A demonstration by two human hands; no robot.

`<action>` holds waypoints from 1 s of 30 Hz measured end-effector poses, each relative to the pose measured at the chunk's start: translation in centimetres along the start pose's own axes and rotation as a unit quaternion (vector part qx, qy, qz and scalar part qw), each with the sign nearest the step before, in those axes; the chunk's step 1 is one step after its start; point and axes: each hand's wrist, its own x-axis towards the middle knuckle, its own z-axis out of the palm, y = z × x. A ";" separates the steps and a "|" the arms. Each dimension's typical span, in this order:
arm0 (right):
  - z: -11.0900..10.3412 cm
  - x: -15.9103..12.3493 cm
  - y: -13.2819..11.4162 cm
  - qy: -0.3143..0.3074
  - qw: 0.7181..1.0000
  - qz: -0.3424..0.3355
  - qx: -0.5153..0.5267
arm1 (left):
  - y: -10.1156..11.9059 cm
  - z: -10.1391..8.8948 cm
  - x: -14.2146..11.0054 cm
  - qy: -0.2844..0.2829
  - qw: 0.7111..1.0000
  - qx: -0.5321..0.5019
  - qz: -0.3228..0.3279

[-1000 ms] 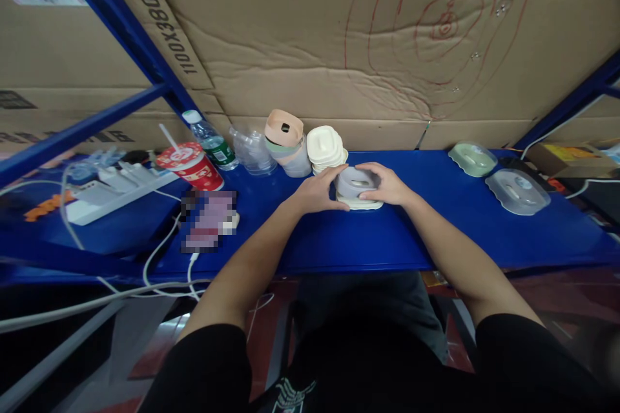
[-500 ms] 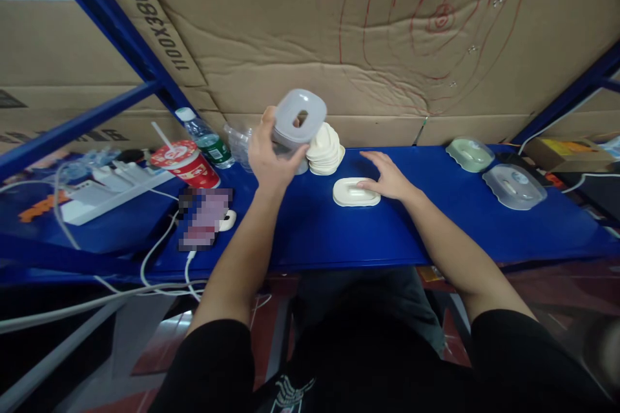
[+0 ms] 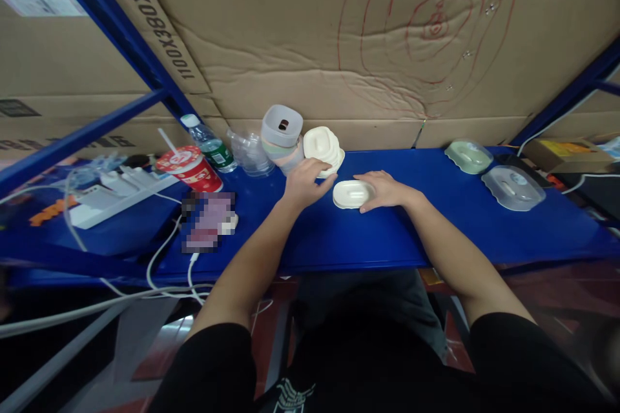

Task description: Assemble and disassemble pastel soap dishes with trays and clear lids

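A cream oval piece [image 3: 349, 193] with a long raised or recessed middle lies on the blue table. My right hand [image 3: 391, 191] wraps around its right end, thumb at the near side and fingers at the far side. My left hand [image 3: 305, 183] is held to the left of that piece, fingers apart and holding nothing. Just behind its fingertips leans a stack of cream pieces [image 3: 320, 141]. Further left stands a pile of nested pastel containers [image 3: 279, 150], topped by a grey container [image 3: 282, 128] with an oval slot.
Clear plastic cups [image 3: 252, 153], a water bottle [image 3: 209, 145], a red drink cup [image 3: 197, 171], a phone [image 3: 210, 222] and a power strip [image 3: 113, 197] with cables occupy the left. Two lidded pieces, greenish [image 3: 468, 156] and clear [image 3: 513, 187], lie right. Cardboard [image 3: 290, 32] stands behind.
My left hand has let go of the grey container, which now sits on the pastel pile, and has moved right and nearer. My right hand has closed around the end of the cream oval piece.
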 end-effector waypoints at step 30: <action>-1.7 -0.2 -1.3 0.279 0.960 -0.018 0.014 | 0.2 1.1 2.0 0.007 0.999 0.031 -0.044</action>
